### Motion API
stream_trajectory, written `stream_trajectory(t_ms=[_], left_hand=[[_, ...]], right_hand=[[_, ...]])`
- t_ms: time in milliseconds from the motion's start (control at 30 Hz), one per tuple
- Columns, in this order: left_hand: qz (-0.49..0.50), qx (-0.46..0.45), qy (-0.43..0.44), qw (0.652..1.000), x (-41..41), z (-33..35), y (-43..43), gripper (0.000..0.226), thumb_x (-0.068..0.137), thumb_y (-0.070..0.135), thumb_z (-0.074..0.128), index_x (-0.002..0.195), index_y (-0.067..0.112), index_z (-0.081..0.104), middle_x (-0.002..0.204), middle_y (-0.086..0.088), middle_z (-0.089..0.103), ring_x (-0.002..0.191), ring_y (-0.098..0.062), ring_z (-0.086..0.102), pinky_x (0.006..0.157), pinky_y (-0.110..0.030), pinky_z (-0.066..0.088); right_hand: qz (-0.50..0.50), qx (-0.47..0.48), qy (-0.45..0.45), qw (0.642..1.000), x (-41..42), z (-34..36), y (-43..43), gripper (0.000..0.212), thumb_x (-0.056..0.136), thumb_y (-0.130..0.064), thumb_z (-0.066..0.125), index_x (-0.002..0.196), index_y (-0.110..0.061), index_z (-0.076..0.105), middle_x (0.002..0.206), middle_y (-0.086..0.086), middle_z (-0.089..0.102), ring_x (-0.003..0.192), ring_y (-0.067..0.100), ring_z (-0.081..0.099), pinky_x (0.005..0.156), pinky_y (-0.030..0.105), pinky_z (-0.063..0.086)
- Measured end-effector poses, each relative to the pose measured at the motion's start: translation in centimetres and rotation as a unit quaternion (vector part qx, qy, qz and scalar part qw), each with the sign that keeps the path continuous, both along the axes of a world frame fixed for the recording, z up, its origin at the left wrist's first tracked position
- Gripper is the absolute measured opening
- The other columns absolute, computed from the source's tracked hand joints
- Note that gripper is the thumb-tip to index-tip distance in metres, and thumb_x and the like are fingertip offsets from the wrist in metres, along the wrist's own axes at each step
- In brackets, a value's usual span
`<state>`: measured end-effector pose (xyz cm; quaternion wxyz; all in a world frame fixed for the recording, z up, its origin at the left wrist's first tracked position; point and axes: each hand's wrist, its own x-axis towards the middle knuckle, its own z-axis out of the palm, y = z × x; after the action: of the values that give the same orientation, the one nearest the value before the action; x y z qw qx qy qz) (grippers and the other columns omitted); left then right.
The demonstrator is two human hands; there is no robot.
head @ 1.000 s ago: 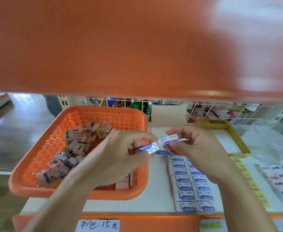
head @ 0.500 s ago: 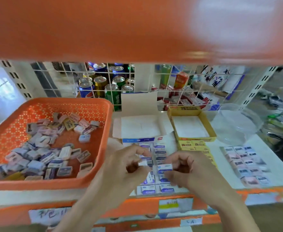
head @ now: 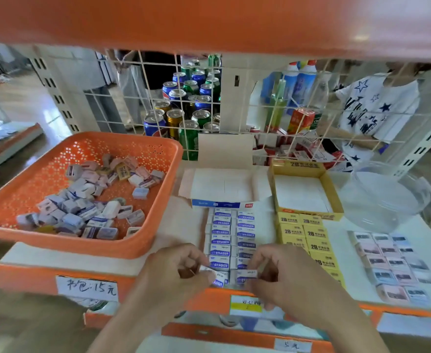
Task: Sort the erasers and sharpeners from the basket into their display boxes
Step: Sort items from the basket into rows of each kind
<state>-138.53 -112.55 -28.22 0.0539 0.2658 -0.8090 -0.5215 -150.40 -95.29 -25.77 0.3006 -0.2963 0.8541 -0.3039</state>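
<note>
While the left hand (head: 177,275) pinches a tilted eraser (head: 218,279), the right hand's (head: 288,280) fingers (head: 264,261) clamp its neighbour (head: 244,277) (both blue-labelled).

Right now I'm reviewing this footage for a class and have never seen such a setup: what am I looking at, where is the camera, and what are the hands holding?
There is no machine here. These are a person's bare hands, filmed by one wide-angle camera worn on their head and looking down at a shop shelf. The orange blur on top looks like the shelf above.

On the white shelf sit an orange basket holding a mixed pile of erasers and sharpeners, an empty blue-and-white display box, an empty yellow display box and a clear bowl. In front of the boxes lie rows of blue-and-white erasers, yellow 2B erasers and pastel packs.

The left hand pinches one eraser at the rows' near end. The right hand seems to pinch a second eraser beside it.
</note>
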Motion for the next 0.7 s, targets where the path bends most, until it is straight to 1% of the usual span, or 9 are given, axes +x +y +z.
stream_trajectory(t_ms=[133, 167, 233, 267, 400, 467, 567, 700], left_hand=[[0.003, -0.045, -0.013, 0.999, 0.03, 0.16, 0.43, 0.01, 0.075, 0.023, 0.079, 0.077, 0.027, 0.07, 0.076, -0.001, 0.067, 0.064, -0.01, 0.06, 0.062, -0.021, 0.049], [0.006, -0.058, -0.016, 0.998, -0.01, 0.12, 0.48, 0.011, 0.075, 0.024, 0.079, 0.078, 0.028, 0.069, 0.076, 0.0, 0.067, 0.066, -0.011, 0.061, 0.061, -0.019, 0.048], [0.015, -0.084, -0.02, 0.996, -0.09, 0.09, 0.49, 0.012, 0.074, 0.026, 0.08, 0.077, 0.029, 0.069, 0.075, 0.001, 0.066, 0.069, -0.009, 0.061, 0.059, -0.014, 0.047], [0.02, -0.09, -0.02, 0.996, -0.15, 0.08, 0.52, 0.013, 0.074, 0.026, 0.08, 0.076, 0.028, 0.068, 0.075, 0.001, 0.066, 0.069, -0.009, 0.06, 0.059, -0.013, 0.046], [0.027, -0.094, -0.012, 0.995, -0.44, 0.09, 0.86, 0.015, 0.073, 0.025, 0.081, 0.073, 0.027, 0.066, 0.073, 0.002, 0.067, 0.063, -0.005, 0.058, 0.056, -0.013, 0.046], [0.025, -0.098, -0.011, 0.995, -0.54, 0.06, 0.99, 0.017, 0.073, 0.026, 0.081, 0.073, 0.026, 0.064, 0.072, 0.005, 0.066, 0.058, -0.002, 0.055, 0.054, -0.011, 0.044], [0.015, -0.101, -0.011, 0.995, -0.52, 0.08, 0.91, 0.017, 0.073, 0.027, 0.081, 0.072, 0.024, 0.064, 0.069, 0.007, 0.064, 0.055, -0.001, 0.052, 0.053, -0.012, 0.042], [-0.006, -0.118, -0.024, 0.993, -0.45, 0.14, 0.76, 0.02, 0.068, 0.029, 0.084, 0.075, 0.027, 0.065, 0.072, 0.006, 0.062, 0.06, 0.001, 0.054, 0.053, -0.01, 0.04]], right_hand=[[0.015, 0.016, 0.044, 0.999, -0.13, -0.28, 0.05, 0.012, 0.081, -0.031, 0.072, 0.081, -0.029, 0.06, 0.056, -0.031, 0.055, 0.048, -0.007, 0.052, 0.045, 0.011, 0.035], [0.021, 0.017, 0.054, 0.998, -0.11, -0.32, -0.02, 0.012, 0.082, -0.032, 0.071, 0.081, -0.029, 0.06, 0.057, -0.03, 0.055, 0.048, -0.007, 0.051, 0.046, 0.012, 0.035], [0.032, 0.021, 0.075, 0.996, -0.02, -0.48, -0.14, 0.011, 0.083, -0.032, 0.07, 0.083, -0.029, 0.059, 0.06, -0.017, 0.056, 0.051, -0.004, 0.049, 0.049, 0.014, 0.036], [0.038, 0.026, 0.086, 0.995, 0.02, -0.54, -0.19, 0.01, 0.084, -0.032, 0.069, 0.086, -0.029, 0.06, 0.063, -0.013, 0.054, 0.054, -0.002, 0.048, 0.051, 0.016, 0.037], [0.061, 0.041, 0.113, 0.991, 0.08, -0.59, -0.31, 0.011, 0.087, -0.033, 0.063, 0.093, -0.026, 0.057, 0.074, -0.011, 0.055, 0.068, 0.006, 0.053, 0.063, 0.022, 0.045], [0.069, 0.047, 0.121, 0.989, 0.08, -0.52, -0.35, 0.01, 0.087, -0.032, 0.061, 0.095, -0.027, 0.056, 0.079, -0.011, 0.058, 0.073, 0.008, 0.056, 0.066, 0.024, 0.048], [0.078, 0.06, 0.136, 0.986, 0.14, -0.46, -0.47, 0.011, 0.089, -0.032, 0.059, 0.098, -0.027, 0.055, 0.088, -0.009, 0.062, 0.079, 0.011, 0.06, 0.071, 0.029, 0.052], [0.089, 0.078, 0.15, 0.982, 0.36, -0.34, -0.7, 0.01, 0.09, -0.031, 0.056, 0.099, -0.028, 0.052, 0.094, -0.005, 0.062, 0.084, 0.016, 0.061, 0.074, 0.034, 0.054]])
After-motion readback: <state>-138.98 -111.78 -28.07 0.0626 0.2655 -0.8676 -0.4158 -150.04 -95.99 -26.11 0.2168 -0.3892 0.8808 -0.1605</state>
